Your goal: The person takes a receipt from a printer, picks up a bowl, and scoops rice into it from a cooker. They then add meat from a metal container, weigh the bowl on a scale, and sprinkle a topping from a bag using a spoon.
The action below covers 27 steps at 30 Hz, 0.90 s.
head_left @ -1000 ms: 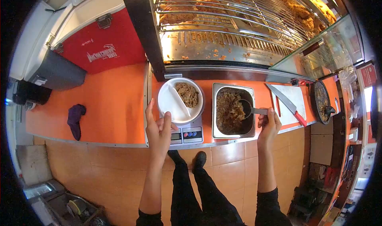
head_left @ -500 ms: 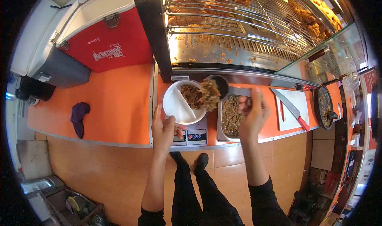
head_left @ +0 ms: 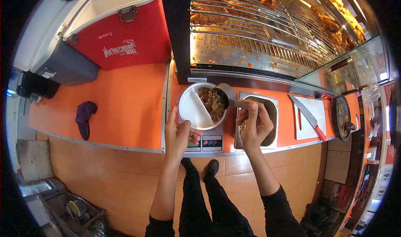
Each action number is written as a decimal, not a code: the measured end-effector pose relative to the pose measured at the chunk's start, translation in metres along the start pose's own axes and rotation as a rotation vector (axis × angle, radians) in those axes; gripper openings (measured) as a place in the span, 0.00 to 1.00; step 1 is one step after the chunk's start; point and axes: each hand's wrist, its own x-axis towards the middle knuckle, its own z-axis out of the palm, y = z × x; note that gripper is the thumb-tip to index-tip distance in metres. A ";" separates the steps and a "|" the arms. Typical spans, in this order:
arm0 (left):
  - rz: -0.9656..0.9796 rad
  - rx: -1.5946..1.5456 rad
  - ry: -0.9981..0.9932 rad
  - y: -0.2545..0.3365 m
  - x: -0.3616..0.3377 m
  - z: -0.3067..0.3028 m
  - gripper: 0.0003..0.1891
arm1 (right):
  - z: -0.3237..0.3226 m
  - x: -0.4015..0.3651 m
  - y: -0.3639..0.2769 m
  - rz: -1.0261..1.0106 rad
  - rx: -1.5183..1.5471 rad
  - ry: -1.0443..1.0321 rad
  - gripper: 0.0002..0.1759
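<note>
My left hand (head_left: 180,130) is closed on the lower left rim of a round white divided bowl (head_left: 194,109), thumb at the edge and fingers beneath. Brown shredded food (head_left: 212,104) fills the bowl's right compartment; the left one shows bare white. My right hand (head_left: 255,126) grips the flat handle of a metal scoop (head_left: 226,91). The scoop's cup is tipped over the bowl's right side, against or just above the food. Below the bowl is a digital scale (head_left: 212,143), partly covered. A metal pan (head_left: 273,140) lies under my right hand, its contents mostly hidden.
A knife (head_left: 308,116) with a red handle rests on a white cutting board (head_left: 315,132). Farther right is a dark mortar (head_left: 343,118). Behind the counter stands a heated cabinet (head_left: 234,55) with fried food. A red cooler (head_left: 125,40) and dark cloth (head_left: 85,118) are at left.
The scoop has tipped, and its heap of food now lies in the bowl's right compartment. My right hand has moved slightly left and down. The whole view has shifted a little.
</note>
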 end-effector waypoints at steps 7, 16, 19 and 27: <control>0.004 -0.022 -0.022 0.002 0.000 -0.001 0.31 | -0.001 -0.004 0.002 -0.276 -0.231 -0.059 0.14; 0.019 -0.032 -0.064 0.002 0.001 -0.001 0.30 | 0.001 -0.002 0.004 -0.243 -0.200 -0.040 0.16; 0.019 -0.026 -0.014 0.002 -0.002 0.000 0.29 | 0.001 -0.003 0.002 -0.411 -0.334 -0.062 0.16; 0.037 -0.046 -0.032 0.005 -0.003 0.005 0.27 | 0.002 0.005 0.005 0.021 0.012 0.071 0.16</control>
